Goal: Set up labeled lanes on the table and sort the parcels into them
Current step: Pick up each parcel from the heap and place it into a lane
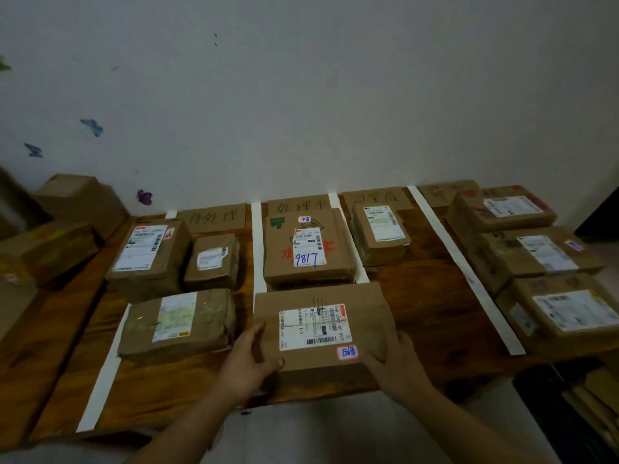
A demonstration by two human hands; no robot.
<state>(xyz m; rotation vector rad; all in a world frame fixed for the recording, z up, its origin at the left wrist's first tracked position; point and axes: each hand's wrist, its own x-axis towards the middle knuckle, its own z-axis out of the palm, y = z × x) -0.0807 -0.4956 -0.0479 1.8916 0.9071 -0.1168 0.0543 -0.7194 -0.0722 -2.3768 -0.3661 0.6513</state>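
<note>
Dim room; white wall [335,95], blue and purple stickers [92,127]; wooden table [418,296].

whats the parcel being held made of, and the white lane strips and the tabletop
Held parcel: brown cardboard, matte, creased at the edges; its shipping label looks like white printed paper.
Lane strips: matte white, thin and flat, probably paper or masking tape, cannot tell which.
Tabletop: wood, reddish-brown with visible grain and a slight sheen, likely varnished.

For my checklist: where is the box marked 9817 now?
Head view, centre: the box marked 9817 lies in the second lane from the left, just behind the nearer parcel.
</note>
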